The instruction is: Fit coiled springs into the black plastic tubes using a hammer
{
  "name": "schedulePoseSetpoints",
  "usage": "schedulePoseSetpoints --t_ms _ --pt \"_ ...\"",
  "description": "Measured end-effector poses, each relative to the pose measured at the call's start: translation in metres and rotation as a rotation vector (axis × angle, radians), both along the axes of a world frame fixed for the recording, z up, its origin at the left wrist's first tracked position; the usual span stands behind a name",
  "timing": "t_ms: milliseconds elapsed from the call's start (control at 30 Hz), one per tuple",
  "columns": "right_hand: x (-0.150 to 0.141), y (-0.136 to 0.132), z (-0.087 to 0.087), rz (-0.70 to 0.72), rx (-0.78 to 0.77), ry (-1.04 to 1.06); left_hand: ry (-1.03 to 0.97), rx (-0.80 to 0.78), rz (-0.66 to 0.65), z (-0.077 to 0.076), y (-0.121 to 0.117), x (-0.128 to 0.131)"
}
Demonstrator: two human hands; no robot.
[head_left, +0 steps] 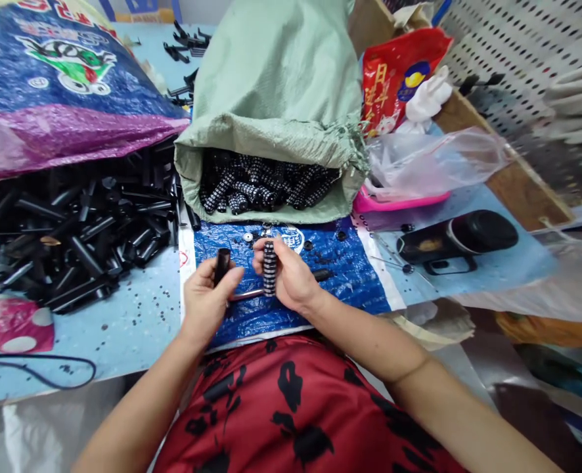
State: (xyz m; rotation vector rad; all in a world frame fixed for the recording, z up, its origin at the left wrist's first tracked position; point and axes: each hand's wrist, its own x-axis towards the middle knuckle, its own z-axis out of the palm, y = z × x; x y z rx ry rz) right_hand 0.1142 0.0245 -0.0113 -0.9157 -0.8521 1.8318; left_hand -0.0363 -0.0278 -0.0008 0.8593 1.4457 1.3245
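In my left hand (206, 292), the fingers and thumb close around a short, glossy black tube (222, 264), held upright. My right hand (295, 279) grips a black cylindrical piece (269, 269) covered in rows of small whitish squares. The two pieces are apart, side by side over a blue printed plastic sheet (360, 282). A thin metal rod (247, 295) passes behind the patterned piece, and a black handle (323, 274) shows beyond my right wrist. Whether my right hand also touches the rod is hidden.
A green woven sack (276, 72) opens toward me, full of similar patterned pieces (251, 187). Left of it, many black tubes (84, 253) lie heaped below a blue-and-purple bag (89, 131). At the right are a black flask (461, 240), a pink tray (399, 202) and a red packet (394, 79).
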Motion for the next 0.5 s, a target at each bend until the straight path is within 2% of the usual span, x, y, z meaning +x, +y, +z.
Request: schedulePoseSetpoints --t_ms 100,167,233,367,433,500 --pt "-0.013 -0.001 0.001 0.007 0.115 -0.108 0.126 0.061 -0.039 -0.002 0.002 0.015" --pt "-0.012 0.000 0.000 0.045 0.249 -0.203 0.183 0.069 -0.067 0.000 0.004 0.016" --pt "-0.001 0.002 -0.002 0.082 0.495 -0.328 0.183 0.051 -0.071 0.005 0.003 0.010" --pt "0.029 0.007 -0.008 0.209 1.132 -0.608 0.122 -0.001 -0.091 0.014 -0.003 -0.005" --pt "0.036 0.009 -0.010 0.247 1.318 -0.663 0.110 -0.008 -0.097 0.015 -0.006 -0.009" --pt "0.036 0.009 -0.010 0.226 1.382 -0.689 0.100 -0.021 -0.099 0.015 -0.007 -0.009"
